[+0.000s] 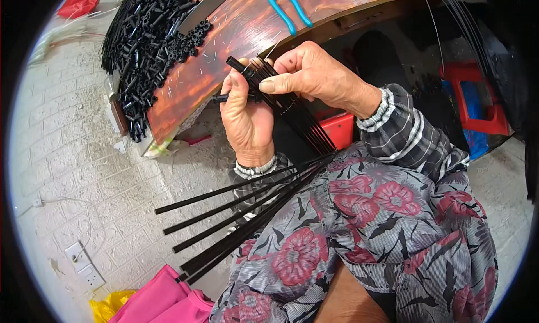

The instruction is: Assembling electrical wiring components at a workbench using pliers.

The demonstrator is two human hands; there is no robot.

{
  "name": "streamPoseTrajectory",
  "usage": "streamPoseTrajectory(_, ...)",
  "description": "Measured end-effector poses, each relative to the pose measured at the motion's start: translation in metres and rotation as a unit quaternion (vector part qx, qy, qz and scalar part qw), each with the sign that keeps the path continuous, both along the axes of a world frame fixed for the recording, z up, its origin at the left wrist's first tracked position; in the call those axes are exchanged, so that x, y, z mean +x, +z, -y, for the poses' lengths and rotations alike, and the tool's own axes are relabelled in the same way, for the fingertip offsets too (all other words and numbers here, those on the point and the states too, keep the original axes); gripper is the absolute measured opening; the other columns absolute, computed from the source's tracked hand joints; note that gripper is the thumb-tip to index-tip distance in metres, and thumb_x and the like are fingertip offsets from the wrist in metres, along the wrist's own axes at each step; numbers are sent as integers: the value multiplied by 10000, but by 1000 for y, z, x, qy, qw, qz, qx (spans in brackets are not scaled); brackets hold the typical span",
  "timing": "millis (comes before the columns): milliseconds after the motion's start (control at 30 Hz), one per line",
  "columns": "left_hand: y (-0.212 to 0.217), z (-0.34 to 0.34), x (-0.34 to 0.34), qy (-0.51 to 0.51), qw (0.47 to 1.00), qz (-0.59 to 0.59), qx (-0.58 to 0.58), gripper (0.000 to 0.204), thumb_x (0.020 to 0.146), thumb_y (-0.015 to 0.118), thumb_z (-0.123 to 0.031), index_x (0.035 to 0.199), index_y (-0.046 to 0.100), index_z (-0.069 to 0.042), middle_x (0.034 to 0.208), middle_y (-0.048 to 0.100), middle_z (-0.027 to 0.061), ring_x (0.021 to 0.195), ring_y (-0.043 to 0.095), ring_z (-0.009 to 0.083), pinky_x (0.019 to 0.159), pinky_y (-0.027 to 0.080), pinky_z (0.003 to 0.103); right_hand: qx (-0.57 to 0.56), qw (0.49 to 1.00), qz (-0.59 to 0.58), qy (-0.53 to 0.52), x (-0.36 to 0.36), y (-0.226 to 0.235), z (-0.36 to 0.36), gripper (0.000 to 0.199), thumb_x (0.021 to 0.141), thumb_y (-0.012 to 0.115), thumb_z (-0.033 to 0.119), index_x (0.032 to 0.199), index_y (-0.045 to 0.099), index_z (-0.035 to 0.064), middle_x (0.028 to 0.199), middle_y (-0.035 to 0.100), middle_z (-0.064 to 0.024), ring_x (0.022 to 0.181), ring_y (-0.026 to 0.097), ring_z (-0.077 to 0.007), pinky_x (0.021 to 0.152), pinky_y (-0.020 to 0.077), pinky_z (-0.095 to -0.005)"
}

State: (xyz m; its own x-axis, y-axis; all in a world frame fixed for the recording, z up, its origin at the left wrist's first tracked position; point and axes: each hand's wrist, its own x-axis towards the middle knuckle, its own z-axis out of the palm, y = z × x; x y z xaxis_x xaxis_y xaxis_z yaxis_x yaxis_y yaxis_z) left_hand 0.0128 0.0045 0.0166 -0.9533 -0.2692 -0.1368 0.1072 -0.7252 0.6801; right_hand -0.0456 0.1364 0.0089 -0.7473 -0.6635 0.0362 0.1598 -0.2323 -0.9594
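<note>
A bundle of thin black umbrella ribs slants up from my lap to my hands. My left hand is closed around its upper end, thumb in front and fingers mostly hidden behind. A short black tube sticks out above that thumb, and a smaller black plastic piece shows beside the palm. My right hand pinches the ribs from the right, its thumb pressed on them near the top. Between the hands a thin wire points upward. Across my lap, wider black rods fan out to the lower left.
On the curved wooden table lie a heap of black plastic parts, a broad metal blade and blue-handled pliers. A red stool stands at right. Pink cloth and a yellow bag are lower left.
</note>
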Motion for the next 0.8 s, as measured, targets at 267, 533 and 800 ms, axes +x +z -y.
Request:
streamPoseTrajectory(267,6,-11,2,97,995,27,-5,104,809,585,-79,854,492,-84,939,553,34,931,523,173,864,415,319,-22,999,-7,-26,4,-2,5,242,752,666,196,589,541,67,519,425,83,450,333,4,397,243,-167)
streamPoseTrajectory(533,-3,-13,1,44,999,-27,14,142,817,574,-85,922,479,-71,990,542,41,958,523,187,884,410,338,20,992,106,67,-4,-5,-6,209,746,662,177,609,540,77,511,422,76,414,337,0,365,221,-163)
streamPoseTrajectory(800,-4,-10,5,-12,997,-77,-10,364,848,532,-136,1199,447,-93,1070,526,43,963,518,182,876,412,346,-36,996,65,59,-4,-12,-2,280,740,675,236,565,543,62,531,442,58,436,395,-19,358,316,-158)
